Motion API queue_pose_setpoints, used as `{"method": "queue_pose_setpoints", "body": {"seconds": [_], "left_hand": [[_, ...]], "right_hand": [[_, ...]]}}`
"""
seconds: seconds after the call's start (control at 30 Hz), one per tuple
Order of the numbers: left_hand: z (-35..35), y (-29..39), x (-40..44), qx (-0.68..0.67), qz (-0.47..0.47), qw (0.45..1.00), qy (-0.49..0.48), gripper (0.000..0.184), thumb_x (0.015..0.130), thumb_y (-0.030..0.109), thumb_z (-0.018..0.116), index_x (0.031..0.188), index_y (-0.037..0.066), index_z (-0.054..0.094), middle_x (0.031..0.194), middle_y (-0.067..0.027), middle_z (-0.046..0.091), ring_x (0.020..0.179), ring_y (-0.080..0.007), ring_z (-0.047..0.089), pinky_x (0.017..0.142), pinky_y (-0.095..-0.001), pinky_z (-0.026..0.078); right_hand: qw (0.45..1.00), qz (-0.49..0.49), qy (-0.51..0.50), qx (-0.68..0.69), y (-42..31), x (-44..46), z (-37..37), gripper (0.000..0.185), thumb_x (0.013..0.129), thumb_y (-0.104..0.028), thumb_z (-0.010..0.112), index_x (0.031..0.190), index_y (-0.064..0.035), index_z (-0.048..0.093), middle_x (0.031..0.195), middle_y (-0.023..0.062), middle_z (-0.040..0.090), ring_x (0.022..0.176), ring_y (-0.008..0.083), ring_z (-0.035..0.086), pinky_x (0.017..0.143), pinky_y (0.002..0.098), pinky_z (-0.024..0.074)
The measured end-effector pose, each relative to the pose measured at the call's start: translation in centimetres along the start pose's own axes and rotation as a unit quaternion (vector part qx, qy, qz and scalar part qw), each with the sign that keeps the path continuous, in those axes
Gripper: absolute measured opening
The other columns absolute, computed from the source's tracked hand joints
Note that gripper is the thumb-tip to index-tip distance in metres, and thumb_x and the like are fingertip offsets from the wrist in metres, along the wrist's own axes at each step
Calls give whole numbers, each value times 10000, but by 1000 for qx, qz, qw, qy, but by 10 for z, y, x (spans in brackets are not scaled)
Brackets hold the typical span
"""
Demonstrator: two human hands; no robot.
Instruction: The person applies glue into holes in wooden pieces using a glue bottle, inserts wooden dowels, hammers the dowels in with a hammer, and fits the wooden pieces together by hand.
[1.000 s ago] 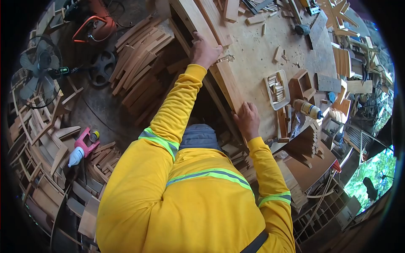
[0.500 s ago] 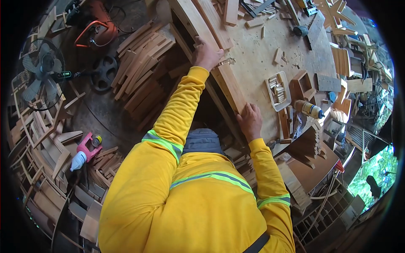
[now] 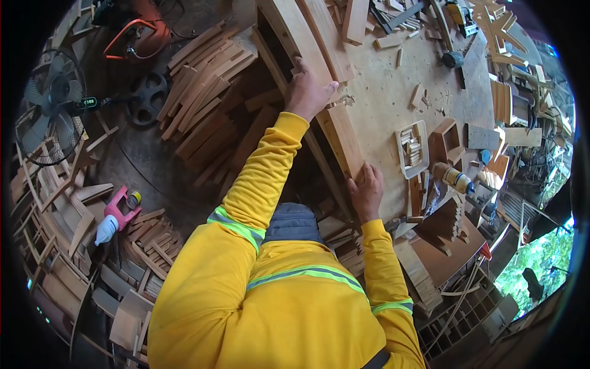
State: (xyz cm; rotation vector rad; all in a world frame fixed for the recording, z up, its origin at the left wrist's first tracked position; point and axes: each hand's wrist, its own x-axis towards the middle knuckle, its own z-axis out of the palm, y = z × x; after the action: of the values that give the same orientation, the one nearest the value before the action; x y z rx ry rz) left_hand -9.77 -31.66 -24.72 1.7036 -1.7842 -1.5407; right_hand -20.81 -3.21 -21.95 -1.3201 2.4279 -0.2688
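Along the near edge of the plywood bench (image 3: 384, 92) lie a long wooden board (image 3: 295, 34) and a shorter wooden piece (image 3: 343, 140), end towards end. My left hand (image 3: 307, 91) grips the long board near its lower end, fingers over its side and thumb pointing right. My right hand (image 3: 367, 189) is at the lower end of the shorter piece, fingers curled against it. Between the two pieces, wood shavings (image 3: 344, 101) stick out. Another wooden board (image 3: 329, 43) lies just right of the long one.
On the bench are a white tray of dowels (image 3: 412, 149), a glue bottle (image 3: 453, 178), a wooden box (image 3: 445, 141) and a mallet (image 3: 453, 59). Curved wood pieces (image 3: 206, 86) are stacked at left, near a fan (image 3: 58, 89) and a pink sprayer (image 3: 120, 212).
The view has shifted, so bench and hands appear slightly lower and further right. Both hands stay on the wooden pieces.
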Motion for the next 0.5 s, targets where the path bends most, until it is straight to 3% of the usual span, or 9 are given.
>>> {"method": "queue_pose_setpoints", "body": {"seconds": [0.13, 0.23, 0.27, 0.33, 0.4, 0.43, 0.5], "left_hand": [[2, 0, 7, 8, 8, 1000, -3, 1169, 870, 379, 829, 1531, -224, 76, 1383, -433, 528, 1301, -479, 573, 1121, -419, 469], [6, -11, 7, 36, 23, 999, 6, 1130, 908, 399, 790, 1566, -166, 67, 1296, -396, 613, 1144, -455, 682, 960, -420, 576], [12, -25, 8, 32, 29, 999, 0, 1130, 908, 399, 790, 1566, -166, 67, 1296, -396, 613, 1144, -455, 682, 960, -420, 576], [20, -54, 16, -90, 87, 991, 35, 1017, 965, 379, 729, 1616, -67, 88, 1031, -256, 736, 815, -328, 757, 675, -376, 617], [0, -36, -19, -238, -6, 971, 11, 823, 1028, 315, 647, 1630, 14, 173, 779, -99, 688, 582, -158, 662, 501, -296, 540], [-4, -44, -30, -234, 3, 972, 9, 823, 1028, 315, 647, 1630, 14, 173, 779, -99, 688, 582, -158, 662, 501, -296, 540], [-1, -72, -45, -247, 53, 967, 37, 650, 1044, 234, 629, 1566, 5, 318, 695, -47, 625, 544, -104, 590, 530, -258, 516]], "right_hand": [[1000, -2, 14, 0, 6, -6, -3, 583, 773, -176, 844, 1282, 12, 630, 1230, 213, 639, 1137, 401, 602, 1011, 448, 505], [1000, -3, 30, 4, 11, -29, -10, 561, 779, -171, 840, 1261, 22, 628, 1203, 227, 644, 1103, 415, 612, 982, 456, 513], [999, 3, 36, -2, 11, -39, -16, 561, 779, -171, 840, 1261, 22, 628, 1203, 227, 644, 1103, 415, 612, 982, 456, 513], [998, 6, 58, 30, 4, -53, -28, 542, 783, -165, 840, 1240, 33, 627, 1166, 226, 648, 1074, 409, 617, 959, 447, 517], [995, 7, 82, 52, 1, -60, -41, 533, 785, -162, 840, 1230, 39, 626, 1148, 226, 651, 1059, 406, 620, 947, 443, 520], [993, -1, 89, 80, -2, -66, -48, 520, 786, -155, 841, 1217, 42, 628, 1132, 219, 651, 1039, 394, 625, 931, 429, 522], [985, -20, 102, 137, -8, -74, -61, 493, 788, -140, 842, 1193, 49, 633, 1100, 206, 653, 998, 370, 636, 898, 402, 527]]}}
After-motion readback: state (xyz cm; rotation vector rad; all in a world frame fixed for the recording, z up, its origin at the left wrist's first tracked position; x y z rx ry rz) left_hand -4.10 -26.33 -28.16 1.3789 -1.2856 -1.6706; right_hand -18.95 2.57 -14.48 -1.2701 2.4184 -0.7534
